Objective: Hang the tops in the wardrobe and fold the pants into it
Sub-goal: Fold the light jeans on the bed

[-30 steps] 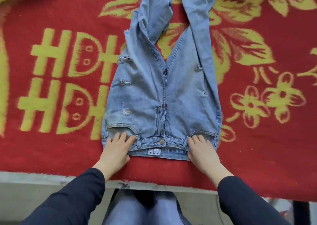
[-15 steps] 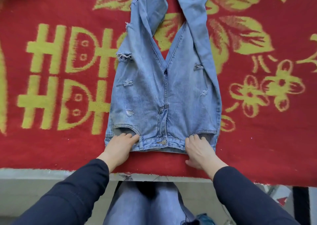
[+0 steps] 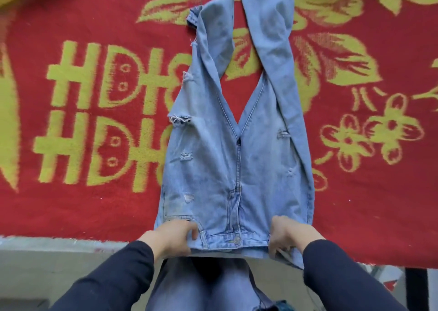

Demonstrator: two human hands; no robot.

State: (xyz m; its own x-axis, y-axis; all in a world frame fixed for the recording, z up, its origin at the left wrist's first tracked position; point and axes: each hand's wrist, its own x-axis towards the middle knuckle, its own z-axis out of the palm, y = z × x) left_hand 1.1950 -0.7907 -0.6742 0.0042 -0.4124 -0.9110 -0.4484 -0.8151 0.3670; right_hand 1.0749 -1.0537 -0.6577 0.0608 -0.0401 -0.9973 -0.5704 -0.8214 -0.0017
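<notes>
A pair of light blue ripped jeans (image 3: 213, 168) lies front side up on the red blanket, waistband towards me and legs running away to the top of the view. The left leg is folded back on itself near the top. My left hand (image 3: 173, 237) grips the waistband at its left pocket. My right hand (image 3: 286, 234) grips the waistband at its right end. The waistband now reaches the blanket's near edge and its right corner hangs slightly over it.
The red blanket (image 3: 94, 204) with yellow letters and flowers covers the whole surface. Its near edge sits on a pale ledge (image 3: 59, 246). My own legs in blue jeans (image 3: 201, 284) are below the edge. A dark post (image 3: 416, 280) stands at lower right.
Both hands went from lying flat on the waistband to gripping it, and the jeans have been pulled towards me to the blanket's near edge.
</notes>
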